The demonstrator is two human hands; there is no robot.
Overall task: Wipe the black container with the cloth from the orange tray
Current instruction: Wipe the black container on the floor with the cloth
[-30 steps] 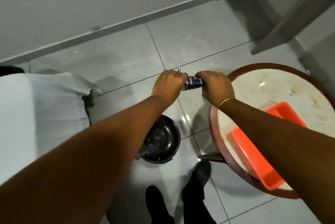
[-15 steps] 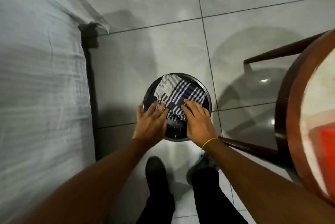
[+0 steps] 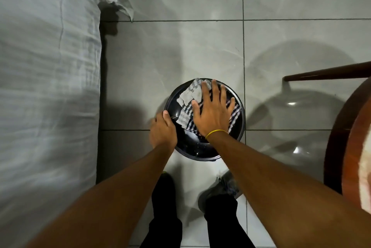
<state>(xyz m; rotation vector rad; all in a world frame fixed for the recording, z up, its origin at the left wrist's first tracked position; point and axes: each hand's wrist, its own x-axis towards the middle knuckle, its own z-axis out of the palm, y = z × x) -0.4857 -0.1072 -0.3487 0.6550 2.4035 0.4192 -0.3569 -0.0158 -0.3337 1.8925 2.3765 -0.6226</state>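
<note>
Black container [image 3: 200, 147] on floor, frame centre; left hand [image 3: 163, 131] now clamped on its rim, right hand [image 3: 213, 113] newly spread flat, pressing striped cloth [image 3: 187, 95] inside. Wiping apparently underway.

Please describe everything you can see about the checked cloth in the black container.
The cloth is a thin woven fabric, pale grey-white with dark blue stripes that cross into checks. It lies spread and rumpled inside the round black container on the tiled floor, its far corner reaching the rim. The right hand presses flat on it with fingers spread, covering its middle. The left hand grips the container's rim and seems not to touch the cloth.
</note>
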